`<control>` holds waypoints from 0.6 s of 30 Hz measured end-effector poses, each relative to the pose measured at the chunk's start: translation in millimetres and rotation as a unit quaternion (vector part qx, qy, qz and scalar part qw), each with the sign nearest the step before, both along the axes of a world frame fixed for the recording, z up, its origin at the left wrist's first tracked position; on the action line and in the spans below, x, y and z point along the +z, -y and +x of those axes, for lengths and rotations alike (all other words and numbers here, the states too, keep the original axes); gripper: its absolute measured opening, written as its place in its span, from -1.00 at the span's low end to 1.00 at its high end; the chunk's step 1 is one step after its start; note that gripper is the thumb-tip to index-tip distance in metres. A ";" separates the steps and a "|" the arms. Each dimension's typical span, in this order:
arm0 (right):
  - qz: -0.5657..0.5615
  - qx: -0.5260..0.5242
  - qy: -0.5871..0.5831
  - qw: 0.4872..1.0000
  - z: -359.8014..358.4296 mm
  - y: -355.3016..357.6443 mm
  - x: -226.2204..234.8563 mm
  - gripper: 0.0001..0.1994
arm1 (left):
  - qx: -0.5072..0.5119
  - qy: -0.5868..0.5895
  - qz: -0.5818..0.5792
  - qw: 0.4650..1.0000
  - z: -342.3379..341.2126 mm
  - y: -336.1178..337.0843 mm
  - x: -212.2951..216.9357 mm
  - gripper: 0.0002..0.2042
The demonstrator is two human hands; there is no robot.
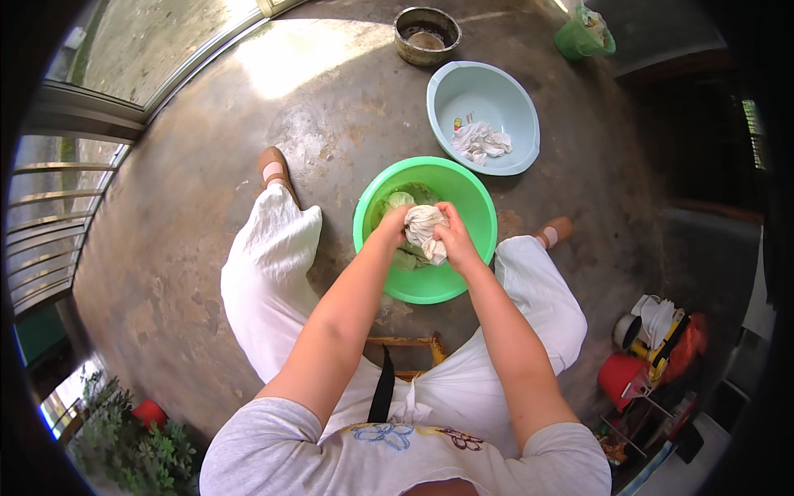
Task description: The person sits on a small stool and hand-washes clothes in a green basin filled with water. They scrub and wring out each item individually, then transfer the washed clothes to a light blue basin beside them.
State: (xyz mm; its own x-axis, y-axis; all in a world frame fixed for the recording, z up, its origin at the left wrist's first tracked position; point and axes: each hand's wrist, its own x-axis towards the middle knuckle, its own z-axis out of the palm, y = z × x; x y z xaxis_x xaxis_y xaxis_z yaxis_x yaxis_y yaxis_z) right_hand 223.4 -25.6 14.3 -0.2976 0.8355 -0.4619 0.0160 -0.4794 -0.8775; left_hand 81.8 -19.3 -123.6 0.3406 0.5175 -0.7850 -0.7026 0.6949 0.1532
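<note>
Over a green basin (475, 198) on the floor between my feet, both hands grip one bunched white cloth (426, 225). My left hand (395, 223) closes on the cloth's left side, its fingers partly hidden. From the right, my right hand (455, 236) has its fingers curled round the same cloth. Below them, water and more pale wet cloth (408, 258) show inside the basin. Beyond it to the right stands a light blue basin (488, 87) with a crumpled white cloth (480, 142) lying in it.
A worn metal pot (426, 37) stands past the blue basin. At the far right is a green bin (583, 37) with a bag. A red bucket (622, 380) and a cluttered rack are at the lower right. Leafy plants (132, 438) fill the lower left, below a barred window (62, 219).
</note>
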 end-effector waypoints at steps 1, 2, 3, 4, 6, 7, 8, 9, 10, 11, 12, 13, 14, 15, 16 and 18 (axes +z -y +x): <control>0.020 -0.021 0.011 1.000 1.3 3.3 11.5 -0.59 | -0.003 -0.037 0.030 0.999 4.0 5.8 11.1 -0.69; 0.086 -0.023 0.040 0.995 3.1 2.4 16.7 -0.50 | -0.004 -0.075 0.060 0.995 9.1 13.4 22.7 -0.71; 0.126 -0.027 0.081 0.988 11.3 -1.1 15.6 -0.49 | -0.007 -0.112 0.094 0.989 13.4 15.7 46.8 -0.72; 0.169 -0.023 0.113 0.979 12.9 -5.6 11.8 -0.47 | -0.065 -0.113 0.088 0.988 1.1 23.1 36.6 -0.67; 0.198 -0.010 0.185 0.963 35.1 -2.0 -7.0 -0.47 | -0.076 -0.066 0.076 0.992 15.6 28.3 91.8 -0.71; 0.224 0.000 0.196 0.955 30.3 3.3 -3.7 -0.46 | -0.075 -0.049 0.066 0.994 14.8 34.2 125.2 -0.72; 0.252 0.013 0.201 0.947 16.4 10.3 1.6 -0.45 | -0.088 -0.063 0.055 0.993 10.0 40.4 146.0 -0.63; 0.279 0.026 0.208 0.937 8.5 17.1 7.4 -0.42 | -0.070 -0.001 0.062 0.996 2.9 42.3 158.6 -0.60; 0.295 0.051 0.174 0.938 5.5 23.4 15.2 -0.22 | -0.054 0.062 0.070 0.994 -6.4 42.7 166.9 -0.57; 0.323 0.093 0.189 0.923 4.6 28.4 24.8 -0.17 | -0.038 0.124 0.078 0.988 -12.6 41.2 177.0 -0.54; 0.344 0.136 0.202 0.907 -1.3 35.6 46.0 -0.12 | -0.043 0.117 0.069 0.990 -17.6 37.9 192.1 -0.48; 0.366 0.177 0.218 0.887 -3.7 40.0 57.7 -0.08 | -0.062 0.102 0.064 0.991 -17.4 35.7 197.4 -0.48; 0.380 0.163 0.223 0.883 -6.2 41.8 53.2 -0.05 | -0.081 0.086 0.059 0.991 -16.8 33.1 200.3 -0.48; 0.391 0.145 0.235 0.878 -9.3 43.3 49.2 -0.09 | -0.100 0.071 0.051 0.991 -16.3 32.6 199.2 -0.48; 0.401 0.126 0.247 0.873 -12.2 43.8 45.4 -0.12 | -0.102 0.076 0.056 0.990 -14.0 32.3 190.7 -0.50; 0.418 0.101 0.272 0.861 -18.3 43.4 38.8 -0.21 | -0.106 0.070 0.053 0.990 -10.9 30.8 179.2 -0.51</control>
State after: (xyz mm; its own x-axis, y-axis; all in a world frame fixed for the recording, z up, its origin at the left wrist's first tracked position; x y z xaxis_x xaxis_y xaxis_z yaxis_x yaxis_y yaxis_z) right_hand 205.1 -69.1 53.0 -0.4049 0.9006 0.1582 0.5425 0.3759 -0.7513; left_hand 71.0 -50.1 55.6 0.5521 0.4990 -0.6680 -0.5616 0.8147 0.1445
